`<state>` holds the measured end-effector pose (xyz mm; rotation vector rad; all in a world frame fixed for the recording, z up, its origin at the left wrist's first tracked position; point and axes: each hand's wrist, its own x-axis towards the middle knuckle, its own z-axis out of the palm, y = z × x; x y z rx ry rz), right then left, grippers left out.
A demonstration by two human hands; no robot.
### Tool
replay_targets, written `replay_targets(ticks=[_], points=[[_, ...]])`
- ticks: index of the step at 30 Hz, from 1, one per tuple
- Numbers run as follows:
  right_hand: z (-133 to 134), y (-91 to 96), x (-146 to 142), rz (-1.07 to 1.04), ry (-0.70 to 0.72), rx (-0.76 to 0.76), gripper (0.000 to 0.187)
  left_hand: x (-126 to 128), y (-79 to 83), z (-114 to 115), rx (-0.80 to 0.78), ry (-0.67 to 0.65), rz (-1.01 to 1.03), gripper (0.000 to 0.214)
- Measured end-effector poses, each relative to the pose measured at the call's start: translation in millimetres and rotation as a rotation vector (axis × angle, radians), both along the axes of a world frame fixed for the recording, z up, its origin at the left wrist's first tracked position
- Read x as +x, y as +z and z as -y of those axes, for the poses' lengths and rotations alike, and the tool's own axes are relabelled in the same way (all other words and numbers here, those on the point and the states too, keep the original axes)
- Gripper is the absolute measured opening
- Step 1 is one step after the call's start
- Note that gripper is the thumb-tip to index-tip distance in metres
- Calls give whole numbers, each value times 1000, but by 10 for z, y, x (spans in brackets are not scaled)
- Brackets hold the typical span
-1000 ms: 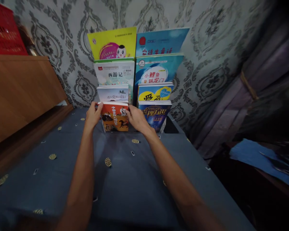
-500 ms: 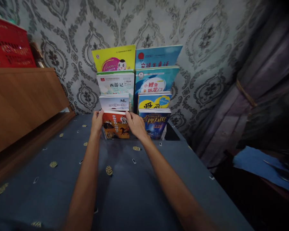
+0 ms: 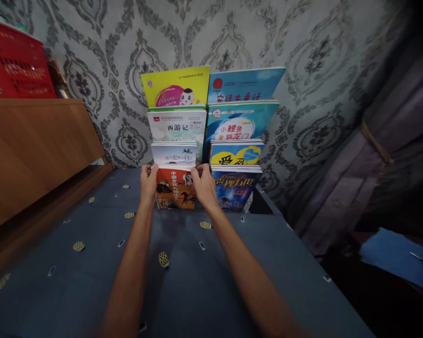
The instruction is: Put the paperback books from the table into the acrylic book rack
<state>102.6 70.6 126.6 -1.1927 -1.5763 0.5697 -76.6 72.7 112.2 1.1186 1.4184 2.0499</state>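
A tiered rack of picture books (image 3: 204, 141) stands against the patterned wall at the far edge of a blue-covered surface (image 3: 183, 272). In the front left slot sits an orange book with horses on its cover (image 3: 175, 190). My left hand (image 3: 148, 183) grips that book's left edge with curled fingers. My right hand (image 3: 203, 185) grips its right edge, fingers hooked over the top corner. A dark blue book (image 3: 234, 188) stands in the front right slot beside my right hand.
A wooden headboard-like panel (image 3: 31, 150) runs along the left, with a red crate (image 3: 16, 65) on top. Dark curtains (image 3: 384, 155) hang at the right, above a blue cloth (image 3: 398, 256). A small dark object (image 3: 261, 205) lies behind the rack's right side.
My view has shifted, so the rack sits lower and a bit right in the picture. Both hands stay on the orange book's edges, and my left fingers have curled tighter.
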Motion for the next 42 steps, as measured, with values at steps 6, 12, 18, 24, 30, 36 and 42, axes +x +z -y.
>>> replay_targets(ticks=[6, 12, 18, 24, 30, 36, 42], points=[[3, -30, -11, -22, -13, 74, 27, -49, -71, 14, 78, -22, -28, 38], [-3, -76, -7, -36, -12, 95, 31, -168, -105, 55, 81, -134, 168, 57], [-9, -78, -3, -8, -15, 108, 32, -158, -146, 67, 201, -170, 66, 48], [5, -63, -6, 6, -24, 114, 32, -178, -204, 35, 256, -108, -69, 38], [20, -76, 7, 27, -12, 129, 34, -174, -234, -17, 247, -32, -92, 34], [49, -83, 9, 46, -1, 141, 33, -184, -254, -41, 231, -24, -63, 33], [206, -49, -45, 69, -60, 368, 37, -194, -246, -33, 233, -33, -66, 37]])
